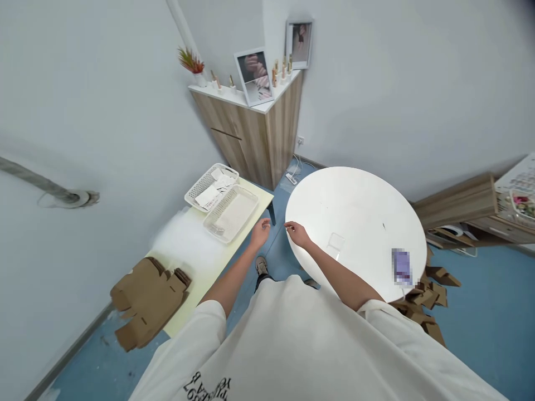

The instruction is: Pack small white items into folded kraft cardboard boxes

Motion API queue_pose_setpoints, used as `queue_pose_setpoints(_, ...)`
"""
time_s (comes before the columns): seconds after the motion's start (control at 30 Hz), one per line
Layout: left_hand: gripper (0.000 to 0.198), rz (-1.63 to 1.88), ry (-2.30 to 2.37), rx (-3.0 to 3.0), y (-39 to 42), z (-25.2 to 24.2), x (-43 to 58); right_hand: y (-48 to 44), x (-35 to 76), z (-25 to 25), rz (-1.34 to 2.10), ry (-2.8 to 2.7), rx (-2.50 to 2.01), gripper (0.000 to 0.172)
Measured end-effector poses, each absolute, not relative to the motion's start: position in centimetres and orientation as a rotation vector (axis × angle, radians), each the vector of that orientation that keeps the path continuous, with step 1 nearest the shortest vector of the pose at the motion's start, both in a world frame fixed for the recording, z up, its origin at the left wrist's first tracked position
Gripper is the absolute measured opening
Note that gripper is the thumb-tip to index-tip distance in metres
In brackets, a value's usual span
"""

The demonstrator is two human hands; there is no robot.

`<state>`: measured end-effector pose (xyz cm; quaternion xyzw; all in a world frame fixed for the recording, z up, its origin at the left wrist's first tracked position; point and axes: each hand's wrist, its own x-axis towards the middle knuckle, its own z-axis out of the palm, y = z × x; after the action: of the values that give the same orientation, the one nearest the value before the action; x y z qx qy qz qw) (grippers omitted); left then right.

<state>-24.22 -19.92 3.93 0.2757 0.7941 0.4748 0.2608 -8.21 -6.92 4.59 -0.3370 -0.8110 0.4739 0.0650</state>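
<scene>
Leftward lie baskets and flat cardboard, rightward a round table.

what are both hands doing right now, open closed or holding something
Left hand: loosely curled, no held object visible.
Right hand: fingers curled near the round white table's edge, no held object visible; palm hidden.
</scene>
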Motion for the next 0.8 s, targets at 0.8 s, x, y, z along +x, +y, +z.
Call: queue_pose_setpoints(0.8, 0.041, 0.738, 2.431, 0.855, -17.6, 0.0, -61.5, -9.6, -37.0, 6.6, 1.527, -2.347, -1.014, 0.029)
